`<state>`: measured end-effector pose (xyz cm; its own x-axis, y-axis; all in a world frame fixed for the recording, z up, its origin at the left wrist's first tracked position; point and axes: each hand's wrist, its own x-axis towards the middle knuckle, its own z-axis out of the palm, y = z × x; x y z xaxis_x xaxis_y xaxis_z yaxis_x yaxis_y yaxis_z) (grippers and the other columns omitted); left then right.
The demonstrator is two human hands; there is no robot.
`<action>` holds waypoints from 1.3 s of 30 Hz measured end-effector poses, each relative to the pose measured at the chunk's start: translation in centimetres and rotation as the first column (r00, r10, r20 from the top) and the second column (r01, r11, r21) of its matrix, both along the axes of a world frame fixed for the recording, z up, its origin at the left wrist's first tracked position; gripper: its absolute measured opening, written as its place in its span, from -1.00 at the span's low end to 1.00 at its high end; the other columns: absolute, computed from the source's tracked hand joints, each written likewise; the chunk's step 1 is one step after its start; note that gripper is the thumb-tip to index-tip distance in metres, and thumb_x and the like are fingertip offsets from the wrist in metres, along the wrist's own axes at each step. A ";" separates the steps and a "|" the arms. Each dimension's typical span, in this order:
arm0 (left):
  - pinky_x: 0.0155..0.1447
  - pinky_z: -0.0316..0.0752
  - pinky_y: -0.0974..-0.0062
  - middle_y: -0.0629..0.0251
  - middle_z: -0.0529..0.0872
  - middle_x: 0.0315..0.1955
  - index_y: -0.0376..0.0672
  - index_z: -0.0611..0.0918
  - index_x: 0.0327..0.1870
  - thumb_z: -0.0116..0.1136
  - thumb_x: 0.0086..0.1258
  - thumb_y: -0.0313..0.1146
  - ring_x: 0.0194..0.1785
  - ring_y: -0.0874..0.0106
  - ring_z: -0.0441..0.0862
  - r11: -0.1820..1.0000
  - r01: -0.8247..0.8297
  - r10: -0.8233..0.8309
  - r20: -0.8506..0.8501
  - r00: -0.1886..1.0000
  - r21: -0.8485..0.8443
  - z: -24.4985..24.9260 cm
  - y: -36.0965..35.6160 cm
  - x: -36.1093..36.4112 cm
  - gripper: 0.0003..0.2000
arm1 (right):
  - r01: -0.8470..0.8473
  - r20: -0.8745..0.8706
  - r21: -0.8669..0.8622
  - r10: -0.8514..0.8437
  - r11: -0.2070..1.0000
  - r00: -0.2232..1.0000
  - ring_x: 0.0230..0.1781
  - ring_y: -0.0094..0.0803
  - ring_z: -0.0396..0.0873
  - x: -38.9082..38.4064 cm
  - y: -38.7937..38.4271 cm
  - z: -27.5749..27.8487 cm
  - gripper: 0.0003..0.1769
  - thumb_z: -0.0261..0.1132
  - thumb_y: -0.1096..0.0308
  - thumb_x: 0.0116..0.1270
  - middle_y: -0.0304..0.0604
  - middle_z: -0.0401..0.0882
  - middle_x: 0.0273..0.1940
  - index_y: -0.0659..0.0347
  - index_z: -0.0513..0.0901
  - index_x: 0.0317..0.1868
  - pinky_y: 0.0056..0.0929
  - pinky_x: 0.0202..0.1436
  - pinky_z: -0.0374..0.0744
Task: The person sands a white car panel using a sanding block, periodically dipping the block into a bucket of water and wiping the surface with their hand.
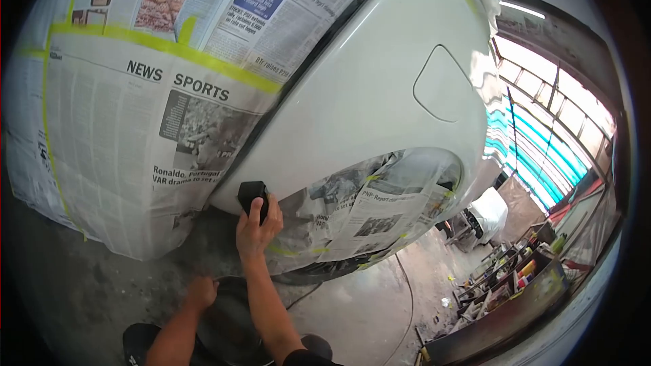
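A black sanding block (253,193) is in my right hand (260,225), thumb and fingers closed around it. The block lies against the lower corner of a white car body panel (352,88), beside the newspaper-masked edge. My left hand (202,291) is lower down, curled closed above the floor, close to the rim of a dark round tub (230,325). The inside of its fist is hidden from view. Newspaper masking (102,115) with yellow tape (163,47) covers the car's left part. More newspaper (380,210) covers the wheel arch, with a tyre (332,268) below.
A fuel-flap outline (441,85) shows on the panel. A thin hose (410,285) runs over the concrete floor (366,318). To the right stands a cluttered workbench (495,312) with tools and containers. Further back is a covered white vehicle part (489,213).
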<state>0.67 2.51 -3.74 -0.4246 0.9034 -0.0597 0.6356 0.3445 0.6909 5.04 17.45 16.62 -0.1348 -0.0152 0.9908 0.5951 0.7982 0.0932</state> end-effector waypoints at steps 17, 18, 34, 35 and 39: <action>0.11 0.66 -0.03 -0.13 0.80 -0.13 -0.31 0.69 0.05 0.15 0.63 -0.16 0.00 -0.11 0.77 0.994 -0.048 0.049 0.010 0.999 -0.102 0.0 0.8 1.0 -0.67 | 0.059 0.006 0.019 -0.059 0.998 0.998 0.16 0.07 0.62 -1.4 -1.4 2.9 -0.49 0.36 0.45 0.48 0.15 0.62 0.27 -0.01 0.62 0.42 -0.04 0.20 0.50; 0.12 0.66 -0.02 -0.12 0.80 -0.11 -0.32 0.69 0.08 0.14 0.64 -0.16 0.01 -0.10 0.77 0.994 -0.049 0.050 0.003 0.999 -0.100 0.3 1.1 0.8 -0.66 | 0.044 -0.020 0.036 -0.043 0.998 0.999 0.17 0.09 0.62 -1.8 -0.9 2.0 -0.45 0.37 0.46 0.47 0.15 0.62 0.27 0.03 0.59 0.45 -0.04 0.21 0.48; 0.15 0.65 -0.04 -0.09 0.82 -0.08 -0.26 0.69 0.15 0.16 0.62 -0.16 0.03 -0.11 0.76 0.995 -0.020 0.015 -0.054 0.998 -0.094 -1.0 1.4 0.3 -0.66 | 0.056 0.085 0.089 -0.063 0.994 0.994 0.15 -0.05 0.62 0.7 0.2 2.0 -0.49 0.39 0.37 0.44 0.02 0.66 0.26 -0.25 0.66 0.37 -0.11 0.22 0.49; 0.15 0.65 -0.03 -0.10 0.82 -0.08 -0.27 0.69 0.16 0.16 0.62 -0.16 0.02 -0.11 0.76 0.994 -0.021 0.018 -0.028 0.999 -0.107 -0.8 1.5 0.2 -0.65 | 0.080 0.016 0.067 -0.081 0.995 0.997 0.14 -0.06 0.63 0.4 0.3 5.0 -0.50 0.36 0.33 0.47 0.02 0.67 0.26 -0.29 0.64 0.37 -0.11 0.22 0.50; 0.14 0.65 -0.03 -0.11 0.82 -0.09 -0.27 0.68 0.15 0.18 0.61 -0.16 0.02 -0.11 0.77 0.996 -0.013 0.009 -0.043 0.999 -0.088 0.0 1.1 0.3 -0.65 | 0.043 0.035 0.028 -0.044 0.999 0.998 0.13 -0.06 0.63 -0.4 0.0 1.4 -0.47 0.36 0.36 0.43 -0.01 0.69 0.25 -0.30 0.65 0.37 -0.10 0.22 0.50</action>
<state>0.95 3.62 -3.75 -0.4386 0.8906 -0.1203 0.6595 0.4099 0.6301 4.59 17.42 17.98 -0.1709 -0.0355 0.9846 0.6251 0.7685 0.1362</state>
